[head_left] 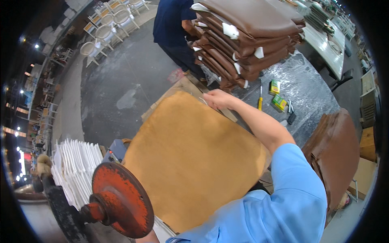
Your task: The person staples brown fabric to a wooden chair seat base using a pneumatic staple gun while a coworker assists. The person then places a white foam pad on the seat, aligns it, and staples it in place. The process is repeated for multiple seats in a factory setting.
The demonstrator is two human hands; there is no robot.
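Down at the lower left, the red disc (123,200) hides the left hand; only a bit of forearm (149,237) shows below it, so how that hand stands I cannot tell. The right hand (219,99) is at the far right edge of the tan sheet (190,158), its fingers bent and narrow beside a thin pale strip (203,101); whether they pinch it is hard to make out. The sheet lies in the middle, before the body, its near edge partly covered by the blue shirt (279,202). The brown stack (259,24) is cut off at the top and hides part of a co-worker (172,24), whose head is out of view.

Two small yellow-green boxes (279,103) lie on the plastic-covered table (312,87), their contents out of sight, with a screwdriver (260,103) just beside them. Left of the sheet's far corner, grey floor (105,101) lies open as far as the chairs (107,30); white pieces (77,170) stand close by the disc. A brown pile (336,154) borders the table's near right side.
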